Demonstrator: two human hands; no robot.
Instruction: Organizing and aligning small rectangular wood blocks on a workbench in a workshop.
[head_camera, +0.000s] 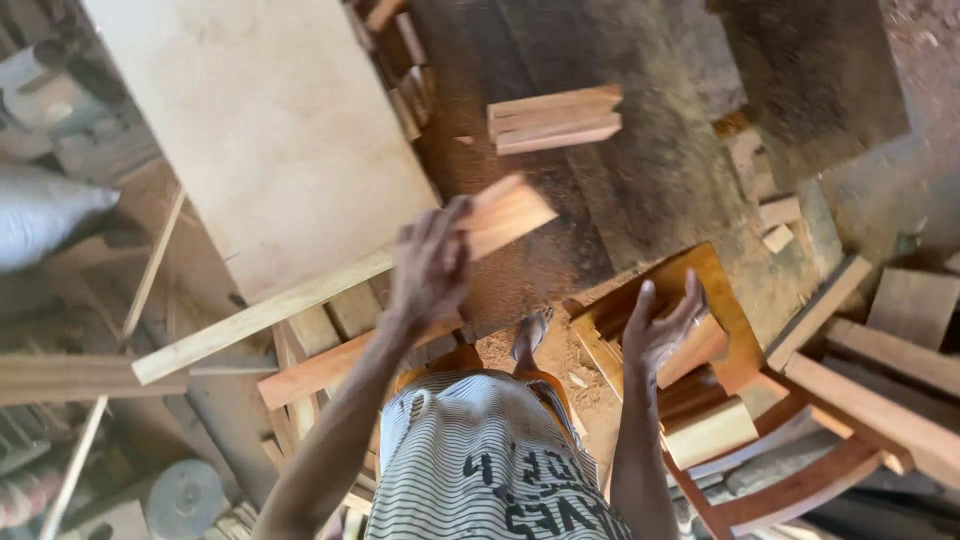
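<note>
One head-worn camera looks steeply down from close above (the only view) onto the sawdust-covered workbench (620, 190).

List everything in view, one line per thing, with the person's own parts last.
Short reddish wooden block: one, held in the left hand.
Stack of reddish wooden blocks: one stack, on the dusty dark surface ahead.
Large pale plywood sheet: one, upper left.
Long pale wooden batten: one, along the sheet's lower edge.
Orange-brown wooden chair: one, lower right, blocks piled on it.
Striped shirt: one, white and black, bottom centre.
Left hand: one, gripping the block.
Right hand: one, open, over the chair.
</note>
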